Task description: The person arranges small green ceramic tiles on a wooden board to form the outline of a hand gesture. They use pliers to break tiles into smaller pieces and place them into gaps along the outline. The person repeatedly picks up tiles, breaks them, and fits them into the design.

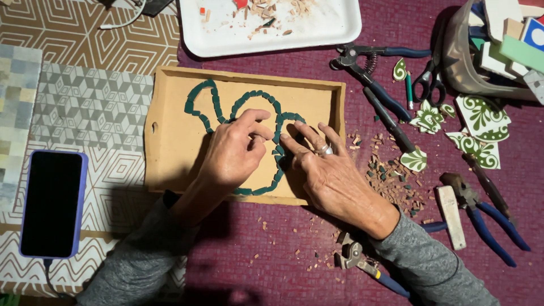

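1. Pressing down at frame centre: left hand [235, 150], fingers curled and pinched, fingertips touching the green tile pieces [277, 148], nothing clearly gripped.
2. Meeting it from the right: right hand [328, 173], fingers spread flat, tips resting on the same green outline.
3. Sitting mid-frame on the maroon cloth [266, 249]: wooden tray [170, 136] holding the mosaic line.
4. Lying lower left: dark phone [51, 203].
5. Scattering along the right: blue-handled nippers [374, 79], patterned tile shards [481, 119].
6. Showing upper centre: white tray [317, 28].

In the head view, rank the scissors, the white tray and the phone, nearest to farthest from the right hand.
From the right hand:
1. Scissors, upper right on the maroon cloth.
2. White tray, top centre.
3. Phone, far left.
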